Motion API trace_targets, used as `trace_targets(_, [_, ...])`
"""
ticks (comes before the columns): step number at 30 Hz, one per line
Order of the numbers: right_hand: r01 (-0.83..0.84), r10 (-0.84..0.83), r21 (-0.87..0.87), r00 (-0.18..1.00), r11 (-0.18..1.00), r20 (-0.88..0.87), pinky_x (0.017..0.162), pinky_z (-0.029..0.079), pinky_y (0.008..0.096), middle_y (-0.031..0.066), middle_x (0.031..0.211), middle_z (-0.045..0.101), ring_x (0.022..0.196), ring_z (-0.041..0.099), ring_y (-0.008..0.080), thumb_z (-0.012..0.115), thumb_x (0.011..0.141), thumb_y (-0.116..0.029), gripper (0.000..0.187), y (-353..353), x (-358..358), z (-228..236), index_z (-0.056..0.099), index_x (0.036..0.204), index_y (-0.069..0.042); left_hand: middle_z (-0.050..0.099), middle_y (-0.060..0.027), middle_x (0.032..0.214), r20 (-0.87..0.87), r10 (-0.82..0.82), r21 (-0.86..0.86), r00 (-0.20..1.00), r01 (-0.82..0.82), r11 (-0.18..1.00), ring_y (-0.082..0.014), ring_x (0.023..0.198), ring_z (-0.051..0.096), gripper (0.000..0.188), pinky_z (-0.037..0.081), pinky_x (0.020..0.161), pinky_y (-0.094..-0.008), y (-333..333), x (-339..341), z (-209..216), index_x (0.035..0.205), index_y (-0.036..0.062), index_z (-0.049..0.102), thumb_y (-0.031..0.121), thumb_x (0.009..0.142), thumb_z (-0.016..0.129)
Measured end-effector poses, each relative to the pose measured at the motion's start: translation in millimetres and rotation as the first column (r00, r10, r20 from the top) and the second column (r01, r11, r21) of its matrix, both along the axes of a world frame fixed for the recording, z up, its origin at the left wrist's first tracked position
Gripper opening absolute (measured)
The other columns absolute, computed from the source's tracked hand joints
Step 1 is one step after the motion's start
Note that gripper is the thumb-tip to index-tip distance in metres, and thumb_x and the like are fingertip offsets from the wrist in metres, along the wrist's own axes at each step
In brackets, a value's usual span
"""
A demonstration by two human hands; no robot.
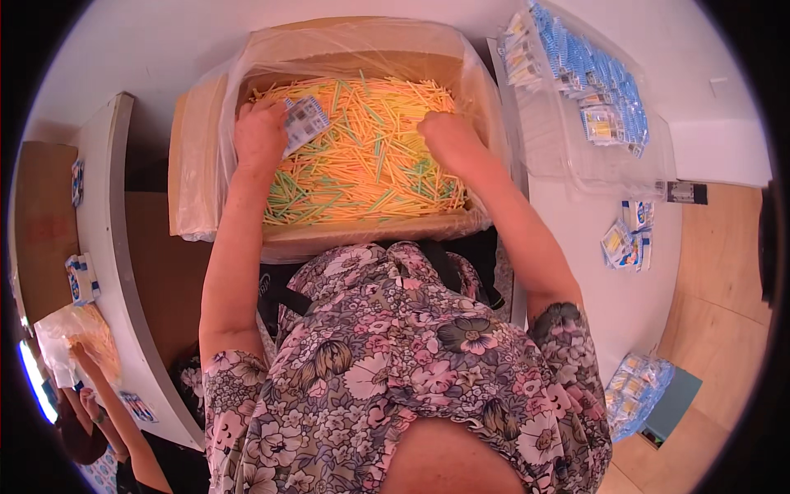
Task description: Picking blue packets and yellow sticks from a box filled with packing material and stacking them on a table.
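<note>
A large cardboard box lined with clear plastic stands in front of me, filled with thin orange, yellow and green sticks. Over its left side, my left hand is closed on the edge of a small printed plastic packet, which lies tilted above the sticks. My right hand is at the right side of the box, its fingers curled down among the sticks. Whatever lies between those fingertips is hidden.
To the right, a clear plastic bin holds many blue-and-white packets. Loose packets lie on the white table, and a bagged bundle of packets is lower right. At lower left, another person's arm reaches toward a plastic bag.
</note>
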State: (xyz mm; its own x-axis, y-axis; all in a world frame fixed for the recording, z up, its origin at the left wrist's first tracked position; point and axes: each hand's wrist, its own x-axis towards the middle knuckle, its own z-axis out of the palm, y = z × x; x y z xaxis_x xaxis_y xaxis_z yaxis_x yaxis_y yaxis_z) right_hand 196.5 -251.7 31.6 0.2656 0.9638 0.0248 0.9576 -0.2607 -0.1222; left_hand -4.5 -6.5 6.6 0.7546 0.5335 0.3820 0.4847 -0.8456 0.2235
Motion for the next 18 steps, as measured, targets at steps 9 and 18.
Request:
trace_targets(9, [-0.069, 0.041, -0.182, 0.987, 0.981, -0.153, 0.083, 0.046, 0.0423, 0.0165, 0.089, 0.061, 0.096, 0.057, 0.0331, 0.059, 0.069, -0.003, 0.018, 22.8, 28.8, -33.4, 0.063, 0.087, -0.001, 0.064, 0.001, 0.09, 0.253, -0.117, -0.072, 0.96, 0.139, 0.988, -0.0211, 0.09, 0.057, 0.009, 0.037, 0.08, -0.0405, -17.1, 15.8, 1.1, 0.085, 0.013, 0.068, 0.017, 0.077, 0.067])
trace_targets(18, [-0.038, -0.092, -0.579, 0.977, 0.814, -0.193, 0.083, 0.047, 0.0404, 0.0171, 0.098, 0.062, 0.098, 0.058, 0.0328, 0.058, 0.072, -0.005, 0.029, 31.3, 22.7, 2.8, 0.065, 0.099, -0.002, 0.066, -0.0023, 0.086, 0.277, -0.147, -0.204, 0.949, 0.208, 0.957, -0.0242, 0.09, 0.058, 0.008, 0.038, 0.08, -0.041, -16.3, 16.3, -4.9, 0.082, 0.0097, 0.069, 0.016, 0.077, 0.066])
